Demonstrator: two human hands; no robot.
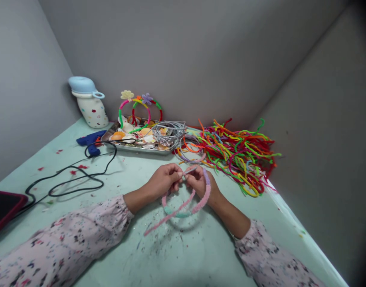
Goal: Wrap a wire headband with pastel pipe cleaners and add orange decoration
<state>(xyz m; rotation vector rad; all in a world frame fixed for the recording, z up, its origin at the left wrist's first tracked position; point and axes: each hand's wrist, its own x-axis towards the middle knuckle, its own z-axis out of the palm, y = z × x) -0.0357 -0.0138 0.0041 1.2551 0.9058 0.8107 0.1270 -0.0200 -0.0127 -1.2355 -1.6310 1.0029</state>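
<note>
Between my two hands is a ring wrapped in fuzzy pipe cleaner, in sections of pink, mint and lilac. A loose pink pipe cleaner trails from it toward the lower left. My left hand pinches at the far side of the ring, thumb and index finger together. Close beside it, my right hand is closed on the ring, and a bare grey end of the hoop shows between the fingertips. The ring hangs tilted above the table, and my fingers hide part of it.
A metal tray holds seashells, grey wire coils and decorated hoops. Right of it lies a pile of pipe cleaners. On the left are a blue glue gun, black cable, white bottle and dark red-edged device.
</note>
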